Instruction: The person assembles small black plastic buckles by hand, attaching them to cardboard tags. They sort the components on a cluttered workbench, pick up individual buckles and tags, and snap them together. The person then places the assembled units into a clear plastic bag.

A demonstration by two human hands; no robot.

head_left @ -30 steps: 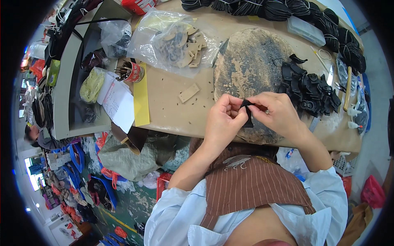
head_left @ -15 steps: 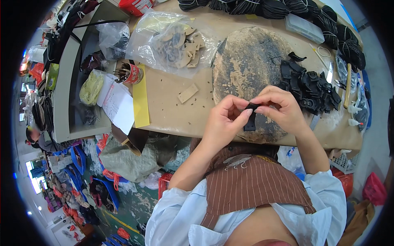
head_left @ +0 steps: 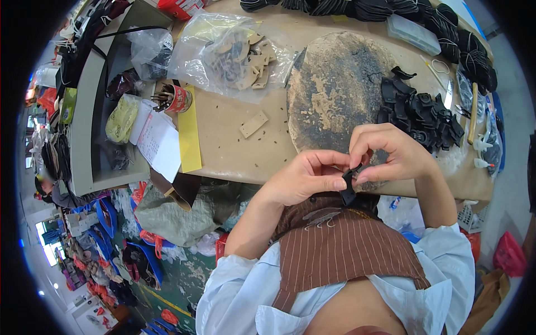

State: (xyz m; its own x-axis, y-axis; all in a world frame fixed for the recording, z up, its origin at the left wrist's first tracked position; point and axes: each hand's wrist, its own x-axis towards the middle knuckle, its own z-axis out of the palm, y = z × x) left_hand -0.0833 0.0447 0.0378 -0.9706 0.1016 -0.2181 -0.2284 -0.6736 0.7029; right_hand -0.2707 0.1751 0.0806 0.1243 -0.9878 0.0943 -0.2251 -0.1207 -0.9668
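Note:
A small black strap piece (head_left: 348,190) hangs between my two hands just in front of the table's near edge. My left hand (head_left: 306,177) pinches its upper end with thumb and forefinger. My right hand (head_left: 391,153) grips the same end from the other side, fingers curled over it. Behind my hands lies a round, worn dark work pad (head_left: 335,89) on the brown table (head_left: 229,139). A pile of similar black strap pieces (head_left: 421,111) sits on the pad's right side.
A clear plastic bag of tan cut-outs (head_left: 237,53) lies at the back left, a loose tan piece (head_left: 254,124) near it. A red can of tools (head_left: 176,99), a yellow strip (head_left: 188,137) and papers sit left. Black bundles (head_left: 357,8) line the far edge.
Both hands have drawn back from over the pad toward my body, and the black piece now hangs down below my fingers past the table edge.

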